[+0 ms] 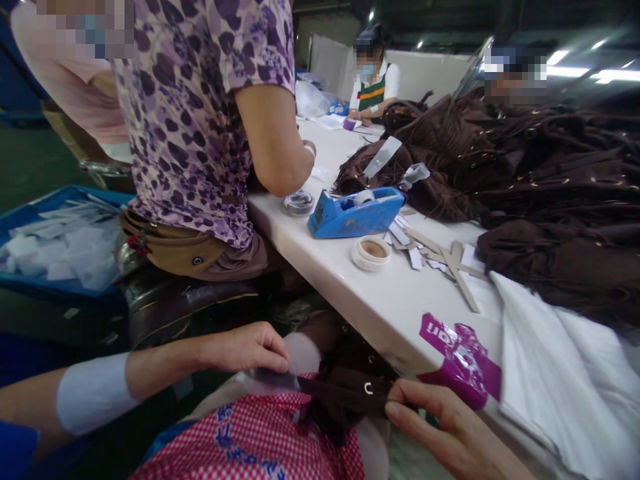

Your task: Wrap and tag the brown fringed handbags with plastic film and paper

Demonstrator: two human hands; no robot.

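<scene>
A dark brown strap [345, 395] is stretched across my lap between my two hands. My left hand [250, 348] is closed in a pinch at its left end, where a greyish translucent plastic piece [275, 379] covers the strap. Thumb and fingers of my right hand [445, 423] pinch the other end. Beneath the strap a dark brown bag [333, 423] with a light metal ring [369, 388] rests on a red checked apron [280, 433]; the bag is partly hidden by the strap.
On the white table [320, 263] stand a blue tape dispenser [357, 212] and a round tape roll [371, 253]. Behind are cardboard strips [455, 267], heaped brown bags [525, 153], purple plastic [465, 357] and white sheets [550, 373]. A co-worker [200, 120] stands close on the left, near a blue bin [65, 287].
</scene>
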